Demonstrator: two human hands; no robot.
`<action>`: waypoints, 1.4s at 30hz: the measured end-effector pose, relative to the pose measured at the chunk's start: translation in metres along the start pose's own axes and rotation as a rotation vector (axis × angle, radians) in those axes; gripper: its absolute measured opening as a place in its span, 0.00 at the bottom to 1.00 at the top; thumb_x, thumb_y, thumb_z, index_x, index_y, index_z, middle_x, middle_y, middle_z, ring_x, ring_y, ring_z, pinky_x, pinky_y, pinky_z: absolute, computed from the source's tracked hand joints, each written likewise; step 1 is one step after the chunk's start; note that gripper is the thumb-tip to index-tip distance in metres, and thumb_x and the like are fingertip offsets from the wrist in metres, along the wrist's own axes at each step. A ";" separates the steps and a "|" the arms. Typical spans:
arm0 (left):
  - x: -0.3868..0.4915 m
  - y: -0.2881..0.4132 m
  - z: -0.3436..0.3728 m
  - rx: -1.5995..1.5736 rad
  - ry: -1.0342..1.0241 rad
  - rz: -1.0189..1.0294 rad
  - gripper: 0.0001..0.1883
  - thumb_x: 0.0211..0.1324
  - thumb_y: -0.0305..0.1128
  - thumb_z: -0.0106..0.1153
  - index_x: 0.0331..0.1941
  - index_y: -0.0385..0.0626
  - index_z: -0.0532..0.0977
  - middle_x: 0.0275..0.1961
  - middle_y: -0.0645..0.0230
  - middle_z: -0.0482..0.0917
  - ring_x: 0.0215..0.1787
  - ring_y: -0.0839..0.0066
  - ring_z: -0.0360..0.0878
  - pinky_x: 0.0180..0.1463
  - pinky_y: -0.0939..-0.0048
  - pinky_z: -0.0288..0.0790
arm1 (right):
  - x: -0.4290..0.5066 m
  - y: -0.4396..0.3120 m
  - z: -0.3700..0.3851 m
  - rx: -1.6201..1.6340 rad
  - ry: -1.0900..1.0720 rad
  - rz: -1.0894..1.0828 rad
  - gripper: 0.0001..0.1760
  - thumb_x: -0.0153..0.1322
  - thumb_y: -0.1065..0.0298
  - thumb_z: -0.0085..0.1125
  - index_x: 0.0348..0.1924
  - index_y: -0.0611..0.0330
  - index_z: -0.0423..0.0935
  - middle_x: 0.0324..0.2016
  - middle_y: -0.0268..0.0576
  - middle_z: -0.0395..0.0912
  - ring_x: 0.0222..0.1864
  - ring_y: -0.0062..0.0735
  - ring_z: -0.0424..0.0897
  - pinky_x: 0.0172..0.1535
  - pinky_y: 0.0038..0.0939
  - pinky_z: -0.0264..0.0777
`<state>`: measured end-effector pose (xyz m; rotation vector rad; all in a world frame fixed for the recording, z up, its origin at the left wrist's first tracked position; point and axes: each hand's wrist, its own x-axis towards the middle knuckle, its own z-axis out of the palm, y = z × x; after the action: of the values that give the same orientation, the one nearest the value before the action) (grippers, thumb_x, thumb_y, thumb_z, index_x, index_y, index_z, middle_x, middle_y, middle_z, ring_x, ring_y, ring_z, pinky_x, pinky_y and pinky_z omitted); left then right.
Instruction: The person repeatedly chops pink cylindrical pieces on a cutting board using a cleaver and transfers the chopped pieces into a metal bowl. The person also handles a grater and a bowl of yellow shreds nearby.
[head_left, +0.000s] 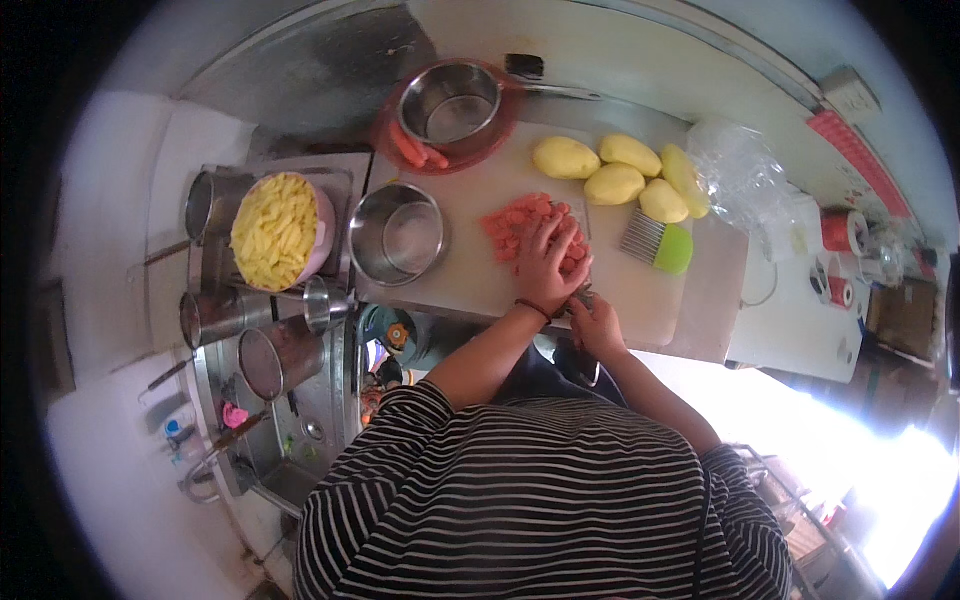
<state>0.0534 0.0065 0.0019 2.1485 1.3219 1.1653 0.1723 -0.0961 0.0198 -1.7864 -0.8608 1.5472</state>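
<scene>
On a white cutting board (487, 289) lies a heap of chopped orange-red pieces (510, 229), carrot or sausage; I cannot tell which. My left hand (549, 259) is palm down over the heap's near right side, fingers spread. Just beside it, near the board's front edge, my right hand (598, 328) is closed around the handle of a knife (584, 295). Most of the blade is hidden beneath or behind my hands. To the right lies a crinkle cutter (667, 246) with a green handle and a wavy metal blade.
Several peeled potatoes (615, 184) lie at the back right beside a clear plastic bag (739, 176). Left of the heap stands a steel pot (397, 235); behind it a red basin (480, 154) holds another pan (450, 105). A pink bowl (324, 232) of cut potato stands by the sink (289, 480).
</scene>
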 end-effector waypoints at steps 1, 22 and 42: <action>0.002 0.002 -0.001 -0.051 0.011 0.006 0.31 0.52 0.42 0.72 0.61 0.48 0.78 0.69 0.56 0.73 0.71 0.47 0.68 0.74 0.44 0.62 | -0.001 -0.002 -0.003 0.015 -0.020 0.018 0.17 0.81 0.59 0.55 0.35 0.64 0.71 0.13 0.39 0.73 0.11 0.29 0.73 0.16 0.33 0.64; 0.043 -0.011 -0.173 0.247 0.402 -0.042 0.27 0.55 0.43 0.71 0.56 0.43 0.79 0.66 0.53 0.75 0.69 0.46 0.71 0.72 0.44 0.63 | -0.019 -0.150 0.079 -0.238 -0.385 -0.208 0.18 0.80 0.57 0.56 0.39 0.67 0.71 0.16 0.41 0.76 0.13 0.30 0.77 0.19 0.34 0.71; 0.035 -0.103 -0.210 0.595 0.005 -0.442 0.10 0.61 0.30 0.60 0.46 0.46 0.82 0.58 0.59 0.79 0.61 0.52 0.76 0.63 0.51 0.71 | -0.039 -0.142 -0.002 -0.743 -0.030 -0.315 0.15 0.75 0.57 0.60 0.36 0.62 0.76 0.23 0.55 0.81 0.26 0.56 0.83 0.33 0.50 0.76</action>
<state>-0.1643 0.0640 0.0749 2.0256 2.2155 0.6498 0.1590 -0.0426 0.1568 -1.9660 -1.8046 1.1175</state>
